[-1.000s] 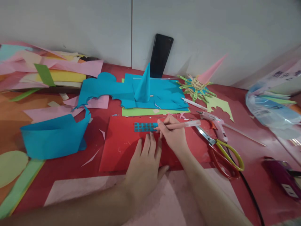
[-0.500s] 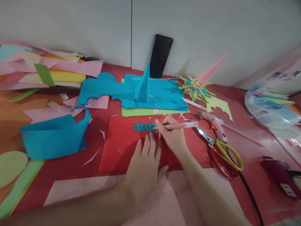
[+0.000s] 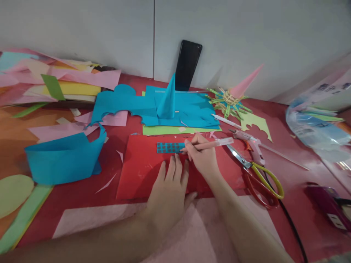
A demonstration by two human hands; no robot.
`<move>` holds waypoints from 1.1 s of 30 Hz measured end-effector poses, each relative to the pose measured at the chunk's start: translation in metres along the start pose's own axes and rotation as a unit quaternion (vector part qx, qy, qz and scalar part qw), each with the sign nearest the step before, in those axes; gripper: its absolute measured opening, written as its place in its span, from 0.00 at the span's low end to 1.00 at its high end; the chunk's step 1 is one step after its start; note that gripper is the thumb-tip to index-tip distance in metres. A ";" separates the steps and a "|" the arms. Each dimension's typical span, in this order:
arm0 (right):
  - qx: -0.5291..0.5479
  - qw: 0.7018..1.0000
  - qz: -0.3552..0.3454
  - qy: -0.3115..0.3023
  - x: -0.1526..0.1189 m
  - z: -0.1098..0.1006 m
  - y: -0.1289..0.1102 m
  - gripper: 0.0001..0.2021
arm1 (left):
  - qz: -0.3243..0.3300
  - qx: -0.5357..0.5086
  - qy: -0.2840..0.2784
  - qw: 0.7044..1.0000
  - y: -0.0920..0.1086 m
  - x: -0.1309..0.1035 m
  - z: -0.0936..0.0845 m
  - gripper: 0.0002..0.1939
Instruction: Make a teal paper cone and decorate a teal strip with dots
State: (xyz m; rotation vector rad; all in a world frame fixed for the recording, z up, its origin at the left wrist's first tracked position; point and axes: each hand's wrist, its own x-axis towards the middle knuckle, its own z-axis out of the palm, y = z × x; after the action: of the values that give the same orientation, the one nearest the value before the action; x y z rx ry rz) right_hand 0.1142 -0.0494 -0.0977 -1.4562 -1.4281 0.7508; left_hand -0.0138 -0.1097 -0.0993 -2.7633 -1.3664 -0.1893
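A small blue paper strip with rows of dark marks lies on a red sheet. My right hand grips a pinkish pen with a clear end, its tip at the strip's right part. Flat on the red sheet, my left hand has its fingers stretched out, with fingertips close to the strip's lower edge. Behind the strip, a blue paper cone stands on blue sheets. The strip's right end is partly hidden by my right hand.
Scissors and a pink glue gun lie at the right, near a cable and a purple power socket. A phone leans on the wall. Paper scraps, a blue paper band and a pink-coned paper piece surround the work.
My right hand has shifted slightly to the right along the strip, and the pen's rear end has tilted up a little. My left hand stays in place.
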 end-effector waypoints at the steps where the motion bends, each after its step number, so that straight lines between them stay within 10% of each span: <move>1: 0.003 1.000 -0.001 0.001 0.000 0.000 0.000 0.15 | -0.002 0.003 0.001 1.000 0.000 0.000 0.000 0.30; 33: -0.015 1.000 -0.009 0.000 -0.001 0.001 0.001 0.15 | 0.001 0.010 0.013 1.000 0.000 0.001 0.001 0.30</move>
State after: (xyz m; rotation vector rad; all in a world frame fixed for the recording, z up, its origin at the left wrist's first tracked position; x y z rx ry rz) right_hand 0.1136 -0.0505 -0.0990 -1.4647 -1.4570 0.7216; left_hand -0.0135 -0.1091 -0.0999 -2.7355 -1.3532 -0.2109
